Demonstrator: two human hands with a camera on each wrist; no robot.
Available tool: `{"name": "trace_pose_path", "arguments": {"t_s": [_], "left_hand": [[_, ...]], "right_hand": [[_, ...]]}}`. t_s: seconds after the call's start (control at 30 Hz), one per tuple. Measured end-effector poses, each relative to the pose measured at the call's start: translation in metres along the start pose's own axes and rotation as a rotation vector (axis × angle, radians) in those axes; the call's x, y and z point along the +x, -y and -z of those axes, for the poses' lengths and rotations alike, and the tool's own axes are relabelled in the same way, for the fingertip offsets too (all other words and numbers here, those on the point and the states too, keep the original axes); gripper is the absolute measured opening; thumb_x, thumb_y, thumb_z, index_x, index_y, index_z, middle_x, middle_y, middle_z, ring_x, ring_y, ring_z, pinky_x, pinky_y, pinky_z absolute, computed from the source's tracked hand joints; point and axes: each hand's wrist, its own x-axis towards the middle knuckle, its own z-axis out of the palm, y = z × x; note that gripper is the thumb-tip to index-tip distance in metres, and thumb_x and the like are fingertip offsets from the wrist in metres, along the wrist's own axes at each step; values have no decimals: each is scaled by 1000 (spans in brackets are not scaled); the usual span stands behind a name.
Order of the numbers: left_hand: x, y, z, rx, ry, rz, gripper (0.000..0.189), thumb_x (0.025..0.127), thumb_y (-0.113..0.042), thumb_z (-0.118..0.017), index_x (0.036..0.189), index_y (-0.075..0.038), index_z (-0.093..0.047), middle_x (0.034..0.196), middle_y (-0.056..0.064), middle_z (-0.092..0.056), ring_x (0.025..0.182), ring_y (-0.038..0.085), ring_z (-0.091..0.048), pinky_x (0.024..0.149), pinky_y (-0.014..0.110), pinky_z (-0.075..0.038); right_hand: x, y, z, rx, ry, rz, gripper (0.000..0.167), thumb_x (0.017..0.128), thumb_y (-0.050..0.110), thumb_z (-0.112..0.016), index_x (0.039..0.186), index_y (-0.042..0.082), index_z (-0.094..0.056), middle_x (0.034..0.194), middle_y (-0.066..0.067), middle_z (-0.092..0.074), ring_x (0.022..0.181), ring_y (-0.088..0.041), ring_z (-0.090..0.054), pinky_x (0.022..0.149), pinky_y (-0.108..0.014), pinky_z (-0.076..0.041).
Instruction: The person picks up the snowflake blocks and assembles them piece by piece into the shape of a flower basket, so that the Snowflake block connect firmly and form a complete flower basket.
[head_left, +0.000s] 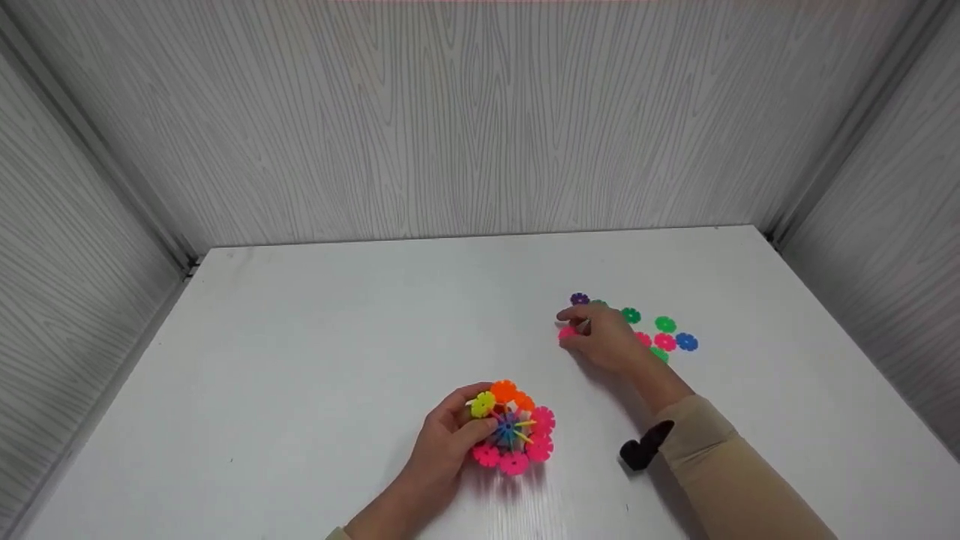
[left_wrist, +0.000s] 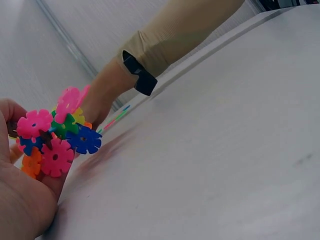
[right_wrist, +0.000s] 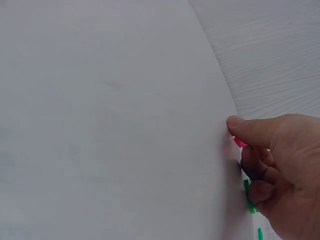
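Observation:
My left hand (head_left: 450, 431) holds a round cluster of interlocking plastic flower discs (head_left: 514, 463) just above the table, thumb on its near face. Pink, orange and yellow discs ring a blue hub with spokes. From the left wrist view, blue and green discs (left_wrist: 65, 126) also show in the cluster. Farther forward and right, my right hand (head_left: 606, 337) has its thumb and curled fingers about a loose pink flower disc (head_left: 568, 333) at the table surface. In the right wrist view the thumb covers most of that pink disc (right_wrist: 240, 142).
Loose discs lie around my right hand: a purple disc (head_left: 579, 298), a dark green disc (head_left: 631, 315), a light green disc (head_left: 665, 324), a blue disc (head_left: 687, 342) and a pink disc (head_left: 665, 342). A black strap (head_left: 646, 445) hangs at my right cuff. Walls border the white table (head_left: 300, 360).

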Motion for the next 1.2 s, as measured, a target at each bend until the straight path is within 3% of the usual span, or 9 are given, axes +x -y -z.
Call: {"name": "trace_pose_path", "arguments": {"t_s": [0.2, 0.4, 0.67, 0.83, 1.2], "left_hand": [[2, 0, 0, 3, 1, -13, 53, 99, -14, -69, 149, -11, -55, 148, 12, -58, 132, 26, -58, 107, 32, -52], [2, 0, 1, -7, 12, -22, 55, 99, -12, -70, 152, -11, -52, 152, 10, -54, 136, 26, -53, 110, 32, -50], [2, -2, 2, 55, 17, -43, 60, 98, -18, -76, 153, -13, -51, 155, 6, -51, 143, 26, -47, 112, 33, -49], [2, -1, 4, 79, -1, -53, 58, 100, -22, -75, 152, -13, -51, 153, 7, -52, 143, 26, -47, 111, 32, -49], [1, 2, 3, 68, -42, -80, 52, 100, -21, -74, 148, -10, -55, 146, 10, -59, 134, 26, -54, 109, 32, -51]], "right_hand": [[-16, 7, -6, 17, 0, 47, 18, 96, 24, -82, 112, 21, -77, 109, 0, -68, 103, -23, -62, 82, -32, -59], [-38, 22, -7, 181, -6, 78, 18, 99, 26, -78, 114, 16, -75, 100, -1, -71, 88, -24, -66, 72, -29, -60], [-72, 53, -11, 389, 74, 318, 23, 101, 18, -75, 122, 9, -74, 100, -5, -75, 82, -31, -72, 77, -31, -64], [-83, 68, -17, 340, 41, 389, 18, 99, 19, -78, 115, 12, -78, 100, 1, -77, 84, -24, -70, 76, -27, -61], [-91, 76, -26, 231, -21, 378, 10, 96, 22, -81, 106, 24, -83, 94, 13, -77, 79, -18, -65, 67, -26, -56]]}}
